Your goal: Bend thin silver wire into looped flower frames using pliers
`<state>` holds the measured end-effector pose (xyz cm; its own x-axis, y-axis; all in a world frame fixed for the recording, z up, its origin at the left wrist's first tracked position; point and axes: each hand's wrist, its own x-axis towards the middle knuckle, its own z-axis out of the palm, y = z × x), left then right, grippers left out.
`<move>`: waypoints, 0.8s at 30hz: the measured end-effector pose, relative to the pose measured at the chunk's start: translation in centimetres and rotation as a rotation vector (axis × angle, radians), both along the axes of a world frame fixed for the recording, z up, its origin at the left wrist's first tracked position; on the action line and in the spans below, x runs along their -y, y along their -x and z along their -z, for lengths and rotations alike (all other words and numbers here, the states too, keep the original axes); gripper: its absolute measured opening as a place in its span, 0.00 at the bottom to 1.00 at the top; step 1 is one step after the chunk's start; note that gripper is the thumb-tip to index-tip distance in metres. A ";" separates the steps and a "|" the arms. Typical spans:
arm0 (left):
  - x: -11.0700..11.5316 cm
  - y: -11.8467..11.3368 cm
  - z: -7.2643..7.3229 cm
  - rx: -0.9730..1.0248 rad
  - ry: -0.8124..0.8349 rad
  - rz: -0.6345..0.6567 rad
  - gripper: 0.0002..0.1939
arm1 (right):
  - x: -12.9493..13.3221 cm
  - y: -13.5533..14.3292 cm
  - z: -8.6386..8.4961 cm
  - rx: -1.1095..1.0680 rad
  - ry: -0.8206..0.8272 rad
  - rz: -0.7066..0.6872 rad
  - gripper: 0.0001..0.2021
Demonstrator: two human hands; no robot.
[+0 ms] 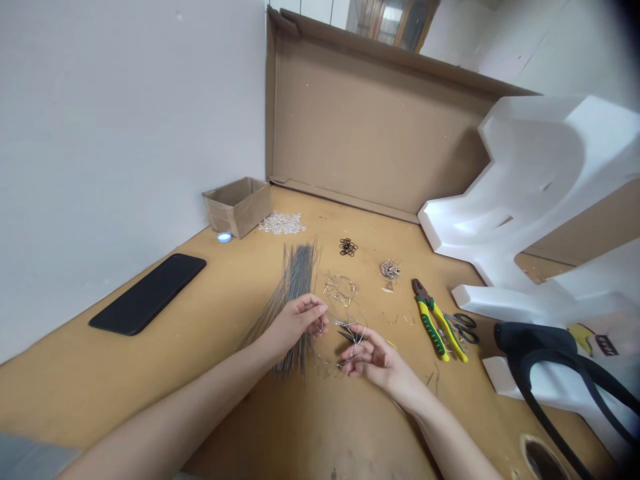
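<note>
My left hand [303, 319] is closed in a pinch over a bundle of thin grey wires [299, 267]; what sits between its fingertips is too fine to make out. To its right, my right hand [373, 359] has its fingers curled around a bent piece of thin silvery wire [358, 341] with a loop standing up from it. A dark pointed tool tip [346, 333] shows beside the right fingers, its rest hidden by the hand. Just beyond both hands lies a loose tangle of bent wire pieces [341, 288].
Yellow-green pliers [440, 327] and dark-handled scissors [465, 327] lie at right, near white foam [535, 167] and a black strap. Black rings [349, 247], a metal pile [390, 269], clear beads [283, 223], a small box [245, 207] and a black phone [150, 293] lie around.
</note>
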<state>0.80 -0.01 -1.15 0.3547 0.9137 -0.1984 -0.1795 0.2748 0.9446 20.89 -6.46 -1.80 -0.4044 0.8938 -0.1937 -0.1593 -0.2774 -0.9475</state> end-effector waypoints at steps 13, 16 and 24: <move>-0.1 0.1 -0.2 0.011 0.016 -0.003 0.16 | -0.1 -0.2 -0.2 -0.008 0.029 0.036 0.24; -0.1 0.1 -0.1 0.024 0.023 -0.006 0.16 | -0.2 -0.3 -0.5 0.015 0.036 0.050 0.22; -0.2 0.1 0.1 0.026 0.027 -0.007 0.15 | -0.5 -0.4 -0.5 0.010 0.039 0.172 0.21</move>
<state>0.69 0.20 -1.25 0.3536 0.9106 -0.2138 -0.2058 0.2987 0.9319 21.33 -5.94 -1.27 -0.2441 0.9414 -0.2327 -0.1986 -0.2834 -0.9382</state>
